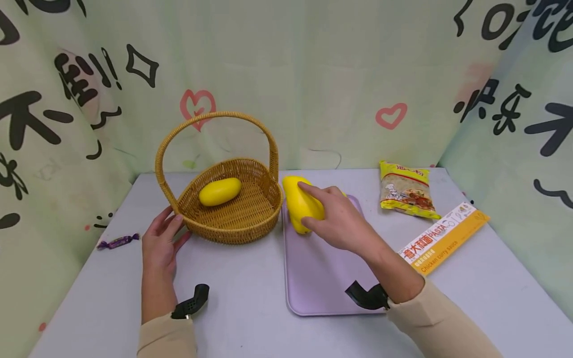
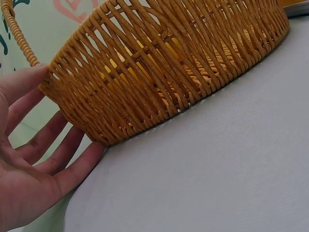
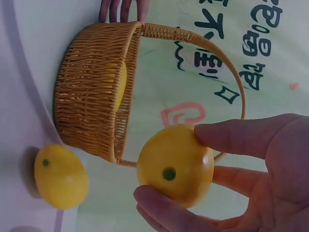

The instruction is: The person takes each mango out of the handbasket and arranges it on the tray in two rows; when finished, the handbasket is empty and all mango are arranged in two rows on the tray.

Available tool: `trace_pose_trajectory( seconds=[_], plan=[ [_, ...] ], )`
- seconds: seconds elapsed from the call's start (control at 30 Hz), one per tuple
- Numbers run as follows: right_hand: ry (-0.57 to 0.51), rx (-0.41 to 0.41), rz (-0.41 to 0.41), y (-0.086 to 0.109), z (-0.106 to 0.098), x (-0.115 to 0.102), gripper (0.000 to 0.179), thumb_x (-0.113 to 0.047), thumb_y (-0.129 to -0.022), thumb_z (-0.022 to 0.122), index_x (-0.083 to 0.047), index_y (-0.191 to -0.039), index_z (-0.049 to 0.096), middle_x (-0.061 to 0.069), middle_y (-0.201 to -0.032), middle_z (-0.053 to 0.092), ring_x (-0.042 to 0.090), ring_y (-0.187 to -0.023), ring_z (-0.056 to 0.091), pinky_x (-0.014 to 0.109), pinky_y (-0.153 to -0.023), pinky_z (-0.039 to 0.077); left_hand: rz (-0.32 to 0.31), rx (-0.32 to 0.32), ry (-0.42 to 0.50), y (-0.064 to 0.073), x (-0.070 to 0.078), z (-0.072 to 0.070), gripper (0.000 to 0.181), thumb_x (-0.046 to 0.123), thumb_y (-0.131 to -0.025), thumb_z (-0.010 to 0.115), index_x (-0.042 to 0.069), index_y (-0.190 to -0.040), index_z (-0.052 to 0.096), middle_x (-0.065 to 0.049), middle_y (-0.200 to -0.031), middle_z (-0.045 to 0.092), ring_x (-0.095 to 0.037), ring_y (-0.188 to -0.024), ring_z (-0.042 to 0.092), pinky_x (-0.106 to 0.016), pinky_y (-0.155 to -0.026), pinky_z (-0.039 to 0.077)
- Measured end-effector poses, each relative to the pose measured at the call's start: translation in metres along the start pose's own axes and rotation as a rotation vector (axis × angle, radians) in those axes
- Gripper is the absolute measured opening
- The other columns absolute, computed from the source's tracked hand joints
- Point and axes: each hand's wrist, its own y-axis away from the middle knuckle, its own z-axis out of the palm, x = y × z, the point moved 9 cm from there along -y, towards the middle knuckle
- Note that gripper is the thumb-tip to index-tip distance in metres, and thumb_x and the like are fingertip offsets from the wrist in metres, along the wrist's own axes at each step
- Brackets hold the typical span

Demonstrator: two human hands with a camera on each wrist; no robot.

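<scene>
My left hand point(image 1: 163, 243) holds the left side of a wicker basket point(image 1: 237, 233), thumb at the rim by the handle and the other fingers against the outer wall. Inside the basket lies a smooth yellow mango point(image 1: 220, 192). To its right, my right hand point(image 1: 337, 219) pinches another yellow mango point(image 3: 176, 164) between thumb and fingers; a green stem spot shows on its end. Below this one, a further yellow mango point(image 3: 61, 176) appears in the right wrist view. From the head the held fruit and the lower one overlap, over the far left part of the lilac tray point(image 1: 322, 293).
A purple-wrapped candy point(image 1: 118, 242) lies left of the basket. At the right are a yellow-edged food packet point(image 1: 408, 191) and an orange-and-white pasta box point(image 1: 443, 238). The basket's tall handle point(image 1: 219, 115) arches above it. A printed curtain point(image 1: 331, 89) stands behind the white table point(image 1: 241, 308).
</scene>
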Motion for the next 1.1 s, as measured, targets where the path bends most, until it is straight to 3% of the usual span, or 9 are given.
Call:
trace_pose_trajectory(
  seconds=[0.1, 0.37, 0.67, 0.77, 0.97, 1.1],
  plan=[
    [0.011, -0.015, -0.01, 0.006, 0.005, 0.006, 0.07, -0.022, -0.096, 0.07, -0.023, -0.16, 0.041, 0.022, -0.136, 0.052, 0.031, -0.11, 0.054, 0.037, -0.084, 0.05, 0.001, -0.004, 0.002, -0.001, 0.001, 0.002, 0.057, 0.032, -0.095, 0.076, 0.033, -0.148, 0.057, 0.001, -0.146, 0.052, -0.016, -0.128, 0.058, -0.031, -0.098, 0.057],
    [0.006, -0.096, 0.008, 0.026, 0.024, 0.02, 0.07, -0.019, -0.096, 0.072, -0.023, -0.159, 0.042, 0.017, -0.126, 0.052, 0.023, -0.094, 0.052, 0.029, -0.07, 0.048, -0.005, -0.005, 0.008, 0.0, 0.002, 0.004, 0.058, 0.032, -0.093, 0.077, 0.033, -0.148, 0.057, 0.001, -0.144, 0.053, -0.017, -0.128, 0.059, -0.033, -0.099, 0.055],
    [0.022, -0.152, -0.005, 0.045, 0.043, 0.03, 0.069, -0.018, -0.093, 0.076, -0.026, -0.156, 0.048, 0.014, -0.129, 0.055, 0.021, -0.095, 0.054, 0.031, -0.076, 0.048, -0.019, 0.003, 0.011, 0.0, -0.001, 0.0, 0.056, 0.031, -0.095, 0.075, 0.033, -0.148, 0.057, 0.002, -0.143, 0.053, -0.016, -0.129, 0.058, -0.034, -0.101, 0.055],
    [0.012, -0.188, 0.031, 0.05, 0.054, 0.034, 0.068, -0.017, -0.093, 0.077, -0.028, -0.154, 0.05, 0.009, -0.126, 0.054, 0.019, -0.092, 0.054, 0.03, -0.074, 0.047, -0.014, 0.008, 0.007, 0.0, 0.0, -0.001, 0.055, 0.03, -0.096, 0.074, 0.033, -0.148, 0.057, 0.002, -0.144, 0.053, -0.016, -0.129, 0.058, -0.034, -0.102, 0.055],
    [0.047, -0.246, 0.066, 0.053, 0.072, 0.04, 0.067, -0.014, -0.091, 0.078, -0.026, -0.152, 0.054, 0.007, -0.113, 0.053, 0.017, -0.083, 0.052, 0.03, -0.07, 0.045, -0.019, 0.012, 0.004, 0.001, -0.001, -0.002, 0.059, 0.033, -0.093, 0.076, 0.033, -0.149, 0.056, 0.003, -0.143, 0.053, -0.016, -0.129, 0.058, -0.032, -0.099, 0.055],
    [0.078, -0.258, 0.073, 0.051, 0.079, 0.043, 0.066, -0.017, -0.091, 0.078, -0.023, -0.152, 0.054, 0.009, -0.116, 0.054, 0.018, -0.086, 0.054, 0.033, -0.076, 0.048, -0.011, 0.006, 0.015, 0.001, 0.0, -0.001, 0.06, 0.034, -0.092, 0.078, 0.032, -0.148, 0.057, 0.003, -0.141, 0.054, -0.016, -0.128, 0.058, -0.032, -0.097, 0.056]
  ],
)
